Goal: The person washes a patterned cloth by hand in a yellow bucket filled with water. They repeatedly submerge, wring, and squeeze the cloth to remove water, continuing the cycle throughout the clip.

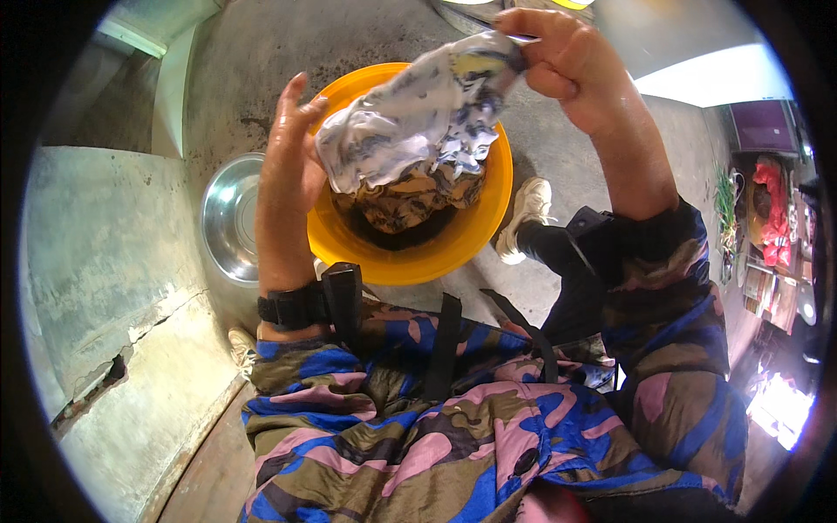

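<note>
A wet white cloth with dark and yellow print [418, 118] is stretched above a yellow plastic basin [418, 265]. Its upper right end is pinched in my right hand [569, 65]. My left hand [294, 144] is at the cloth's lower left end, thumb and fingers raised; the palm side is partly hidden, so its hold on the cloth is unclear. More patterned fabric [399, 202] lies bunched in the basin, over dark liquid or a dark bottom.
A shiny metal basin [239, 222] stands on the concrete floor left of the yellow one. A cracked wall [118, 222] rises at the left. My shoe [529, 209] is right of the yellow basin. Green stalks [726, 202] and a red plastic bag [771, 216] lie at the far right.
</note>
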